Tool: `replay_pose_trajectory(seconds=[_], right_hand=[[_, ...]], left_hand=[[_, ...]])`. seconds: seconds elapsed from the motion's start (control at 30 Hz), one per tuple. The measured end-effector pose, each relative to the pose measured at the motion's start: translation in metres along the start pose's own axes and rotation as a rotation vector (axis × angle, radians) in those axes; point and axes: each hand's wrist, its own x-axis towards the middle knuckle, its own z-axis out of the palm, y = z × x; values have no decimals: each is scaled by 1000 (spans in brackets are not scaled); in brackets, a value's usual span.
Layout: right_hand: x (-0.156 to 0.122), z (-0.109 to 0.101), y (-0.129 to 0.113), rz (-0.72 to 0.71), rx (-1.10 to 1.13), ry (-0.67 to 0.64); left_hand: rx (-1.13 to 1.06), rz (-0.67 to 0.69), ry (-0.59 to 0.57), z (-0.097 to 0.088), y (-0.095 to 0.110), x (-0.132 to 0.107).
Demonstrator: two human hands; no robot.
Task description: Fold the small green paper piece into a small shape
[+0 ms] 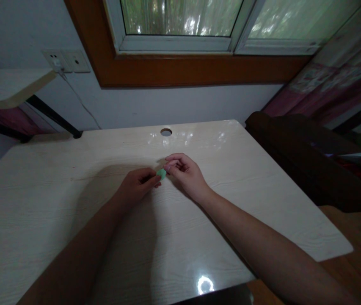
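Between my two hands is a small, flat, light-green piece [161, 173], perhaps paper; its kind is too small to make out. My left hand [138, 183] pinches its left side between thumb and fingers. At its upper right edge, the thumb and index finger of my right hand [189, 173] are closed on it, with the other fingers curled. Both hands are just above the pale wood-grain desk [180, 237], near its middle. Part of the green piece is hidden behind my fingertips.
A round cable hole [166, 132] lies near the desk's back edge. At the left, a raised shelf [12, 87] stands on black legs. A white cable [80, 101] runs down from a wall socket [55, 59]. Dark wooden furniture [307, 165] borders the right side.
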Motion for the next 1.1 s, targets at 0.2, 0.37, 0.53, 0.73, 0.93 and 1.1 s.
replay_pose_trajectory(seconds=[0.2, 0.37, 0.53, 0.73, 0.93, 1.1], right_hand=[[-3, 0, 3, -7, -40, -56], [-4, 1, -1, -3, -55, -34], [-3, 1, 1, 1, -2, -36], [-1, 0, 7, 20, -52, -53], [-3, 1, 8, 23, -47, -75], [-2, 0, 6, 5, -63, -64]], left_hand=[[5, 1, -4, 0, 3, 1], [-42, 0, -13, 0, 1, 0], [-81, -22, 10, 0, 0, -1], [-105, -32, 65, 1, -3, -1], [-9, -10, 60, 0, -3, 0], [36, -6, 49, -1, 0, 1]])
